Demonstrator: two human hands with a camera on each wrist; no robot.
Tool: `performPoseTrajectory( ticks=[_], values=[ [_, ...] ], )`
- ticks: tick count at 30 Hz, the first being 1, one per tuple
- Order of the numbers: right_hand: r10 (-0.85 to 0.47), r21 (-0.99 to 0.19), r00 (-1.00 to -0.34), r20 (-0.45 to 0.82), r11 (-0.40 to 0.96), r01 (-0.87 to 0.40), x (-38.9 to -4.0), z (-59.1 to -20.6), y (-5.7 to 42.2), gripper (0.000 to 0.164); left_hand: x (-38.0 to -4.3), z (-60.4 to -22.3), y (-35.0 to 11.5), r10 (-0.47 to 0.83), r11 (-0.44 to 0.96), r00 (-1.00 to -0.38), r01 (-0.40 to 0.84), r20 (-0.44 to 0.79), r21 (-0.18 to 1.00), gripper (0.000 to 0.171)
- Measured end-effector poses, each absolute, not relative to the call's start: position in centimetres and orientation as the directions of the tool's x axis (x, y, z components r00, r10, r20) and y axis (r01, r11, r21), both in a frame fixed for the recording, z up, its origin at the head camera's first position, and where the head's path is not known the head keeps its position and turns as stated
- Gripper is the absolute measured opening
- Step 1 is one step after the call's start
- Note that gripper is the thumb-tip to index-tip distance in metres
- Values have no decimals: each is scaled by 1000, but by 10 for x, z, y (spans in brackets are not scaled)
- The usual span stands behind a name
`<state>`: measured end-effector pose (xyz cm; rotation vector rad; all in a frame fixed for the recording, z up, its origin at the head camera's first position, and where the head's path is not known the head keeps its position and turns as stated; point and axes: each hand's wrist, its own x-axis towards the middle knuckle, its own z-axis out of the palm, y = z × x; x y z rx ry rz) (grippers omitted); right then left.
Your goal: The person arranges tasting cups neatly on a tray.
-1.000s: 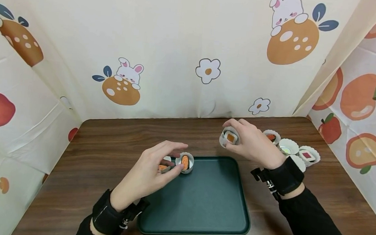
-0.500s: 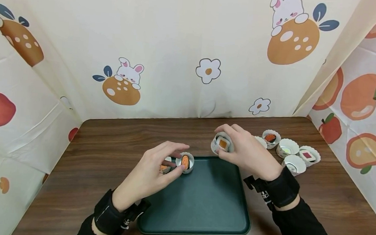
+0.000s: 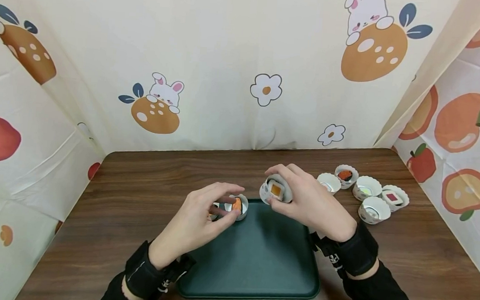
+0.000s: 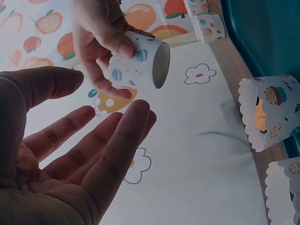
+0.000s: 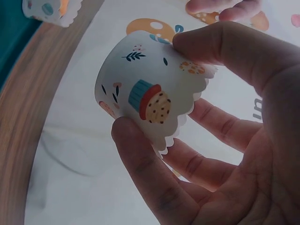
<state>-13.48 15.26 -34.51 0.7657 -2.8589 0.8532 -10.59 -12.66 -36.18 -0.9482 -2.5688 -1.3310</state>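
Pinching a paper cup (image 5: 133, 77), your right hand (image 3: 309, 200) is clamping thumb and fingertips on its wall. The cup is hanging in the air around the far edge of the green tray (image 3: 253, 262), with an orange-topped sushi piece (image 3: 276, 189) sitting inside. Your left hand (image 3: 195, 217) is hovering near the tray's far left corner, fingers standing apart; a smaller-looking cup (image 3: 244, 208) is showing orange sushi there, another hiding mostly behind your fingers. Five more cups (image 3: 371, 218) are clustering rightward on the wooden table (image 3: 146, 180). Printed curtains (image 3: 225, 65) are surrounding the table.
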Motion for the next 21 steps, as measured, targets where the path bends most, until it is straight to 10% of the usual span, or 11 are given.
performPoseTrajectory(
  ticks=[21],
  values=[
    [-519, -499, -816, 255, 653, -570, -116, -345, 135, 52, -102, -372, -110, 417, 377, -823, 543, 385, 751, 31]
  ],
)
